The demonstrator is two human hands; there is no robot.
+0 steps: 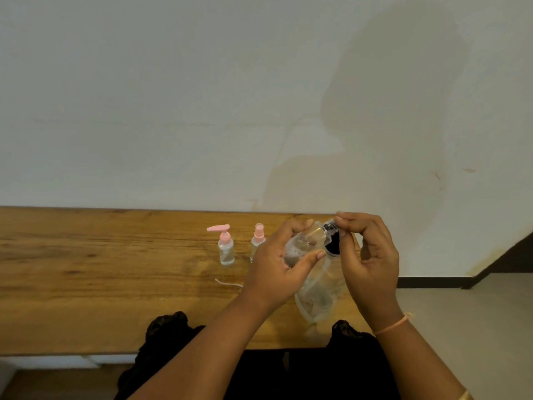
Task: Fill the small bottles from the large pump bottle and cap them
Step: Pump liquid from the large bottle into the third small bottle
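Observation:
My left hand (277, 264) grips a clear bottle (302, 243) tilted up to the right above the wooden table (101, 269). My right hand (366, 252) pinches the bottle's dark cap (331, 227) at its neck. A black round thing (332, 246) shows just below the cap, partly hidden by my fingers. Two small clear bottles stand upright to the left: one with a pink pump top (225, 245), one with a pink spray top (257, 241), the latter partly behind my left hand.
A clear plastic pouch (315, 298) lies on the table under my hands. A thin white strip (227, 283) lies in front of the small bottles. The table's right end (357, 246) sits just past my right hand; a wall stands behind.

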